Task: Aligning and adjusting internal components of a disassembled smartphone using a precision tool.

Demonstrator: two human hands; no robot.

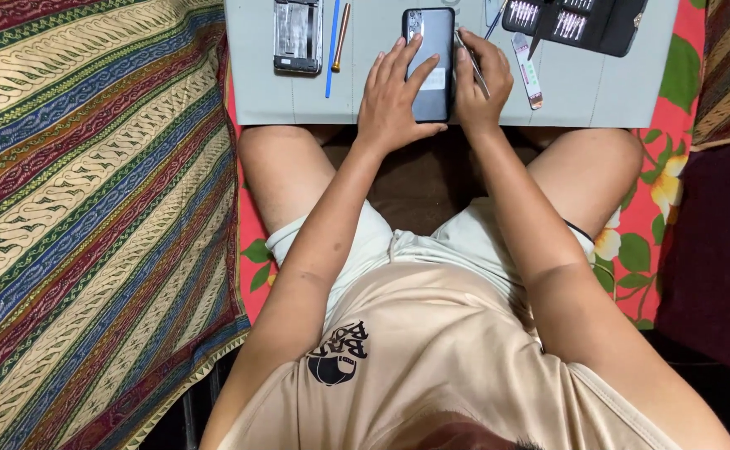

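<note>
Looking down from the head cam: top of frame cuts off the far part of the grey work mat [581, 92], so the black tool case [586, 23] at its far right corner shows only in part; rows of small metal bits sit in its slots, exact count too small to tell. Far end of the dark phone [433, 50] is just inside the frame, lying back-up near the mat's middle w/ its long axis running from the near edge toward the far edge, camera corner pointing away from the person. Left hand [394, 96] lies flat on the phone's left side, fingers spread, pressing it to the mat; near end of the phone is hidden under both hands. Right hand [481, 79] is pinched shut on thin metal tweezers [471, 60] at the phone's right edge; tip contact w/ the seam hard to make out. Toward the far left corner lies a stripped phone frame [298, 35], top cut off, w/ a blue stick tool [332, 46] and a small wood-handled screwdriver [341, 37] just beside it, both parallel to the phone. A white strip tool [529, 73] lies right of the right hand. Mat rests on a red floral cloth [661, 192]; a striped patterned cloth [90, 208] fills the left.
</note>
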